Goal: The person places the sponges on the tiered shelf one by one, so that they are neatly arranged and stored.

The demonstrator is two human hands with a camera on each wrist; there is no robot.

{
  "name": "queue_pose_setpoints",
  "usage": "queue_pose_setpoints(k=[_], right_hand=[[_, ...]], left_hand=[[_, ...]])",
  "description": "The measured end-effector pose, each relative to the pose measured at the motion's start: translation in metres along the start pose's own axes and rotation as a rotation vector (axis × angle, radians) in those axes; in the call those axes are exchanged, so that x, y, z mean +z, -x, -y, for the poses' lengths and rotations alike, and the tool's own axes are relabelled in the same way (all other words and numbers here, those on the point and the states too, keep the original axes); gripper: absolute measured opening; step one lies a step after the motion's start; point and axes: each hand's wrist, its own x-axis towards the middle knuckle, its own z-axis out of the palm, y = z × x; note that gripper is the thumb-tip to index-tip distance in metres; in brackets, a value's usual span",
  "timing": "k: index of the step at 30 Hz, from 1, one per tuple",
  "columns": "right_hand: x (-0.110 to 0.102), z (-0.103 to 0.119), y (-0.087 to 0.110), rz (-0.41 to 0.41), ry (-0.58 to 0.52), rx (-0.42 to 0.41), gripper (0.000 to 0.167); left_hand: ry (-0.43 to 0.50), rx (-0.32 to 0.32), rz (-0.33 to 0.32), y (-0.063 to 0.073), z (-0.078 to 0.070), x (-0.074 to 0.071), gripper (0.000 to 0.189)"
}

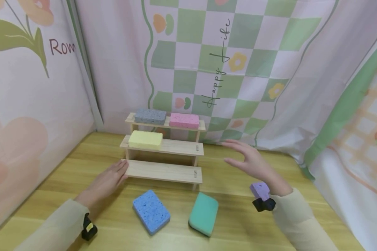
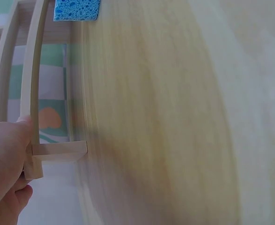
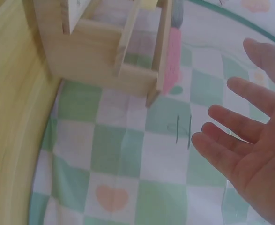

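Observation:
A three-tier wooden shelf (image 1: 163, 170) stands on the table. My left hand (image 1: 108, 179) holds the left end of its lowest board; in the left wrist view the thumb (image 2: 26, 126) lies on the board and fingers curl beneath it. A grey sponge (image 1: 150, 116) and a pink sponge (image 1: 184, 120) sit side by side on the top tier. On the left of the middle tier lies a yellow sponge (image 1: 145, 140). My right hand (image 1: 249, 158) hovers right of the shelf, fingers spread, holding nothing.
In front of the shelf, a blue sponge (image 1: 151, 212) and a green sponge (image 1: 203, 214) lie on the wooden table (image 1: 176, 240). A purple spotted block (image 1: 260, 191) shows beside the right wrist, partly hidden. A checkered curtain (image 1: 188, 62) hangs close behind the shelf.

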Motion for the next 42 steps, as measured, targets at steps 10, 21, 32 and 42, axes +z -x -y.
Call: queue_pose_setpoints(k=[10, 21, 32, 42], right_hand=[[-0.024, -0.016, 0.027, -0.052, -0.011, 0.012, 0.045], [-0.037, -0.040, 0.058, 0.009, 0.003, 0.193, 0.049], [-0.037, -0.074, 0.084, 0.003, -0.053, 0.186, 0.043], [-0.034, -0.098, 0.112, 0.055, -0.090, 0.273, 0.045]], left_hand=[[0.000, -0.001, 0.005, -0.001, -0.001, -0.001, 0.046], [0.006, 0.011, -0.021, 0.001, -0.003, -0.003, 0.044], [0.015, 0.011, -0.022, 0.001, -0.003, -0.003, 0.044], [0.017, 0.000, -0.005, 0.000, -0.003, -0.003, 0.045]])
